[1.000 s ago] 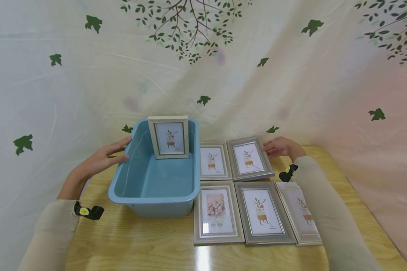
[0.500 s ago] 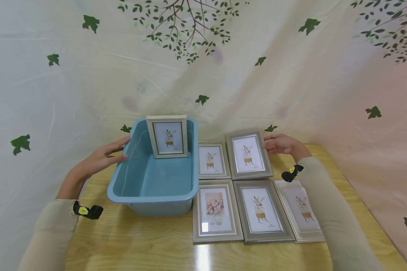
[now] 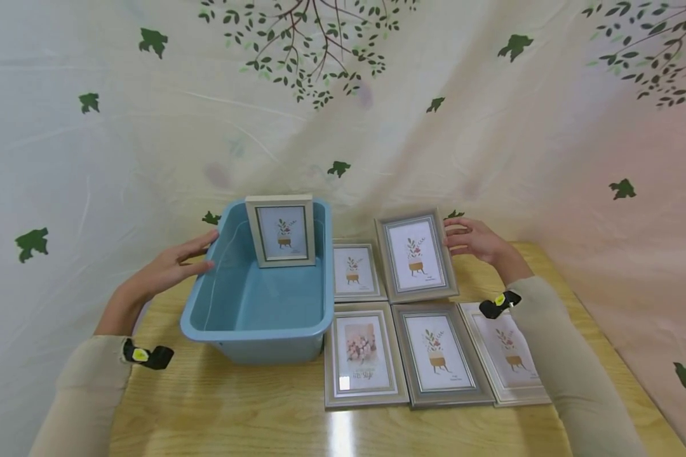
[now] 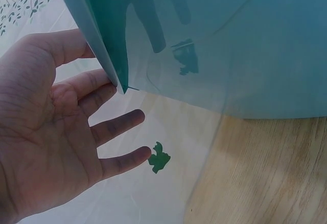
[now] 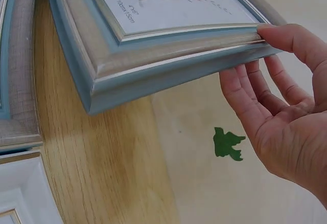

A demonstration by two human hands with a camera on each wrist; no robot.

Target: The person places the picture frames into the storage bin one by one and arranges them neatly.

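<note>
My right hand (image 3: 476,241) pinches a picture frame (image 5: 168,50) at its right edge, thumb on the face and fingers underneath. That frame, showing a potted-plant print, is tilted with its far end raised, its near edge low beside the other frames. My left hand (image 3: 171,266) holds the left rim of a blue plastic basin (image 3: 185,320). In the left wrist view the thumb passes over the rim, two fingertips meet its underside, and the other two fingers extend free. Inside the basin a light-coloured picture frame (image 3: 284,231) stands upright against the back wall.
More picture frames lie face up right of the basin: one behind (image 3: 356,271), then a flower-photo frame (image 3: 364,355), a grey frame (image 3: 441,355) and a pale frame (image 3: 500,355), partly under my right sleeve. A patterned cloth (image 3: 411,139) rises behind the wooden table (image 3: 251,406).
My right hand has risen, lifting the far end of its picture frame into a steeper tilt. My left hand stays at the basin rim. The view has shifted slightly.
</note>
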